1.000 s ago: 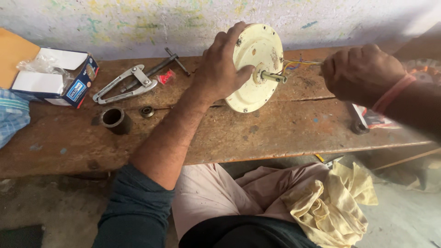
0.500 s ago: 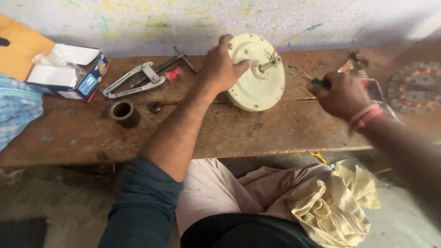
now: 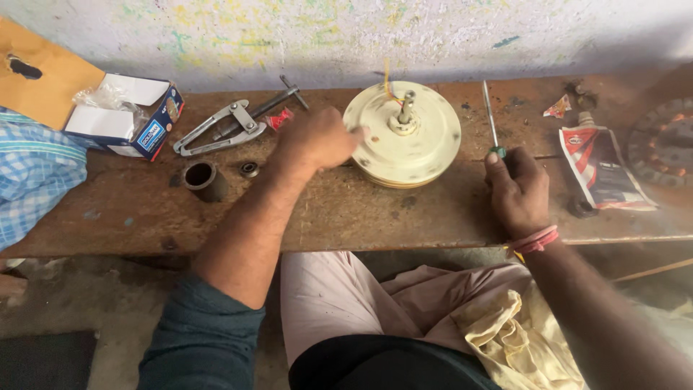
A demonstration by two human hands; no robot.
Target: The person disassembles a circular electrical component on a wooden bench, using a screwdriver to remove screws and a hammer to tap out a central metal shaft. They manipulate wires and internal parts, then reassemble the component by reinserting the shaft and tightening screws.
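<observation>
One screwdriver upright in right hand.

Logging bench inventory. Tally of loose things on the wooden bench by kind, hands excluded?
Hand tools: 2, puller, screwdriver held in the right hand
Motor housing: 1, left hand touching it
Small metal rings or sleeves: 2
Cardboard box: 1
Tube: 1
Total: 7

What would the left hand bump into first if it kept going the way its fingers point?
Most likely the cream round motor housing: the left hand points right along the wooden bench, and its fingers already look to be at the housing's left edge, though actual contact is unclear.
</observation>
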